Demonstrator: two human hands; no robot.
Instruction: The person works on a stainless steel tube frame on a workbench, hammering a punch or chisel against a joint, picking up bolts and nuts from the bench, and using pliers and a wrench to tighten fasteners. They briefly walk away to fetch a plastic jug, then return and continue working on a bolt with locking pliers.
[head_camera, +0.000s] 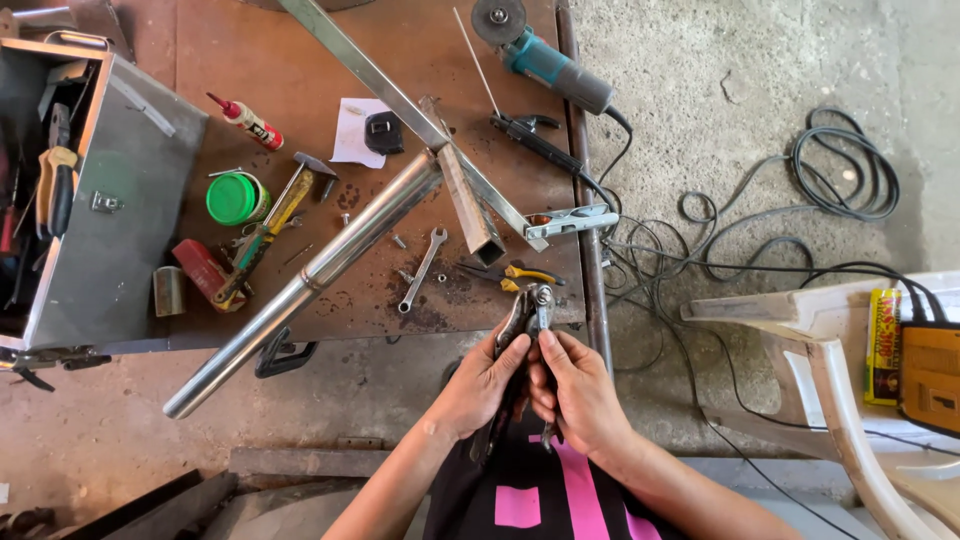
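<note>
Both of my hands hold a pair of metal locking pliers (530, 312) in front of my body, just past the near edge of the rusty steel table (300, 80). My left hand (483, 385) wraps the left handle, its fingers curled around it. My right hand (577, 392) grips the right side, thumb pressed up near the jaws. The jaws point away from me, towards the table edge. The lower ends of the handles are hidden between my palms.
On the table lie a long steel pipe (310, 275), square tube (470, 205), flat bar (365, 70), spanner (422, 270), yellow-handled pliers (515, 275), hammer (270, 225), green can (235, 198), angle grinder (545, 55) and electrode holder (530, 135). A metal toolbox (100, 190) stands left. Cables (760, 240) and a white plastic chair (830, 360) are right.
</note>
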